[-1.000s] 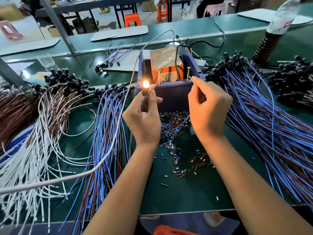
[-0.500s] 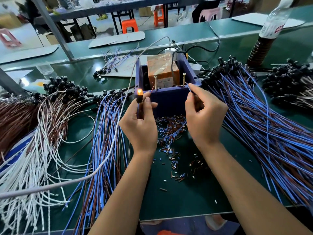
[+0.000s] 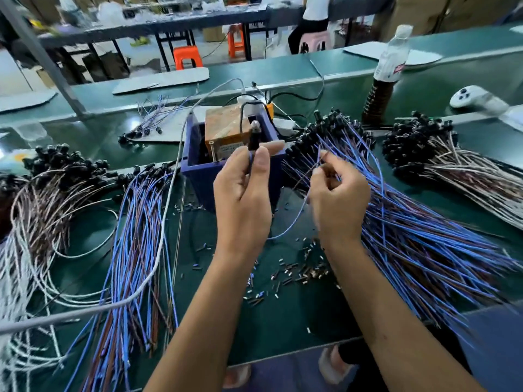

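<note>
Pinching the black lamp holder [image 3: 252, 142] between thumb and forefinger, the left hand [image 3: 243, 199] holds it upright in front of the blue box [image 3: 195, 168], at 12 o'clock from its wrist. The small bulb [image 3: 255, 126] on top is dark. The hand hides the holder's lower end and much of the box's near wall.

The right hand [image 3: 339, 202] has its fingers curled and pinches the far end of the blue wire [image 3: 285, 233] at its own 11 o'clock. Motion blur there hides whether it holds one lead or two. The wire sags in a loop between the two hands, above the worktop [image 3: 283, 321].

Inside the box sits a tan block [image 3: 226, 128]. Its pale label carries print too small to read.

At 3 o'clock lies a large wire bundle [image 3: 424, 250], blue and brown, cut off by the frame's edge. A second bundle [image 3: 135, 250] lies at 9 o'clock.

Cut insulation bits [image 3: 297, 273] lie scattered between the forearms and are partly covered by them.

A bottle [image 3: 392, 60] stands at 1 o'clock, and its red-and-white label is too blurred to read.
</note>
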`<act>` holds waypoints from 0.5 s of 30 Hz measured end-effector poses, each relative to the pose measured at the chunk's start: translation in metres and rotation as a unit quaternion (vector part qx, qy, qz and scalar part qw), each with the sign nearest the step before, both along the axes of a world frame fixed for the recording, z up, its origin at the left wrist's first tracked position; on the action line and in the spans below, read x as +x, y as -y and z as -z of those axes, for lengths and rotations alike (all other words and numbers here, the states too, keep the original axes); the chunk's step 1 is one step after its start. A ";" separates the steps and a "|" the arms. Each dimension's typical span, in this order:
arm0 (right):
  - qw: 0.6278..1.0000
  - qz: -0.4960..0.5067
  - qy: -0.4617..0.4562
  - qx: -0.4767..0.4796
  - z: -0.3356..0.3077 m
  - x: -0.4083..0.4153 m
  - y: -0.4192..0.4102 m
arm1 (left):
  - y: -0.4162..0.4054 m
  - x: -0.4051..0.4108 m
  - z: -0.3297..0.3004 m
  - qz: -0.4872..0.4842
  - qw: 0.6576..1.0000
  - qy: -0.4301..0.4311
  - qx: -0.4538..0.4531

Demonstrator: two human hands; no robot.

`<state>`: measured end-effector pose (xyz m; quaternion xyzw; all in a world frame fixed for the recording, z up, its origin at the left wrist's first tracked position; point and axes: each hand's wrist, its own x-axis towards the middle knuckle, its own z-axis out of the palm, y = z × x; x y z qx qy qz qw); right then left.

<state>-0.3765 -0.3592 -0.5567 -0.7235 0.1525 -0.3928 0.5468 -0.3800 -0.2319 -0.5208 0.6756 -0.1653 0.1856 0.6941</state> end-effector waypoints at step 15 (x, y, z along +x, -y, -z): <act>0.952 -0.166 -0.073 -0.245 -0.026 -0.056 0.085 | 0.130 0.037 -0.040 0.155 0.904 -0.243 -0.316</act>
